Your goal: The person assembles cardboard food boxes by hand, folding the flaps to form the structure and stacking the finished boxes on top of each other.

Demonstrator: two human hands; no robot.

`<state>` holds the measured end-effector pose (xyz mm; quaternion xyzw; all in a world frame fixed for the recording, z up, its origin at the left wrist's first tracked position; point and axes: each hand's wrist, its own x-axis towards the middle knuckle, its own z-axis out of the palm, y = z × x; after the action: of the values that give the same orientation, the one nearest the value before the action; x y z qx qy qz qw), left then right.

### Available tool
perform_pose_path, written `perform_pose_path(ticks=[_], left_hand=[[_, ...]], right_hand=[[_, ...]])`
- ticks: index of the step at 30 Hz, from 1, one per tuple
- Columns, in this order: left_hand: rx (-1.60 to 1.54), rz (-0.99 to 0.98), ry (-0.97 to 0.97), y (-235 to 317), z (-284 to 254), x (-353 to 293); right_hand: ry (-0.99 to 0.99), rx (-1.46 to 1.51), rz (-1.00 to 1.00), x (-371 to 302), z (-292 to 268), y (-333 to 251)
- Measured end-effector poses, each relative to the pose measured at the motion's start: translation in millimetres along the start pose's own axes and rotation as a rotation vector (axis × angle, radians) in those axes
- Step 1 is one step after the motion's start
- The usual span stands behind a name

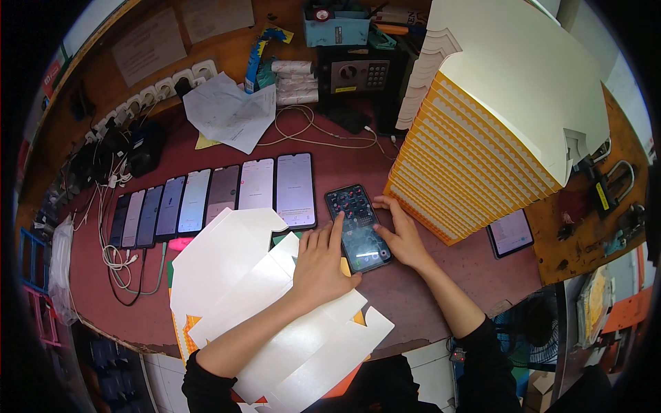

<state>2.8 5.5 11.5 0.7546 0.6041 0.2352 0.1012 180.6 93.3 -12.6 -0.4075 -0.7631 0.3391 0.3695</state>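
Observation:
A black smartphone (358, 227) with a lit screen of app icons lies on the desk between my hands. My left hand (322, 265) rests over its left edge, fingers stretched, the index finger on the screen and the thumb near the lower corner. At the phone's right edge is my right hand (405, 234), thumb and index finger apart and touching the side. Under my left wrist and forearm are flat white cardboard box blanks (234, 275), with orange showing at some edges. Close to my right hand stands a tall stack of folded orange and white cardboard (475, 138).
Several lit phones stand in a row, the largest (295, 189) at its right end. Another phone (511, 233) lies beyond the stack. Cables and chargers (113, 172) crowd the left. At the back are crumpled paper (231, 113), a small safe (361, 76) and a teal bin (337, 31).

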Motion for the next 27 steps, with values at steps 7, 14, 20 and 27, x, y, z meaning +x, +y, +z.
perform_pose_path(ticks=[7,14,20,27], left_hand=[[-0.021,-0.008,-0.021,-1.1,-3.2,-0.7],[0.033,0.031,0.012,-6.1,1.4,-5.7],[0.225,0.189,-0.220,41.9,-27.3,-34.5],[0.191,0.246,-0.449,50.1,-41.5,-45.7]], right_hand=[[-0.544,-0.316,-0.177,-0.3,-28.1,-18.2],[-0.427,-0.273,-0.152,-0.7,-16.3,-21.0],[-0.357,-0.275,-0.135,-2.4,-13.6,-22.0],[-0.322,-0.278,-0.113,-0.4,-7.5,-19.6]])
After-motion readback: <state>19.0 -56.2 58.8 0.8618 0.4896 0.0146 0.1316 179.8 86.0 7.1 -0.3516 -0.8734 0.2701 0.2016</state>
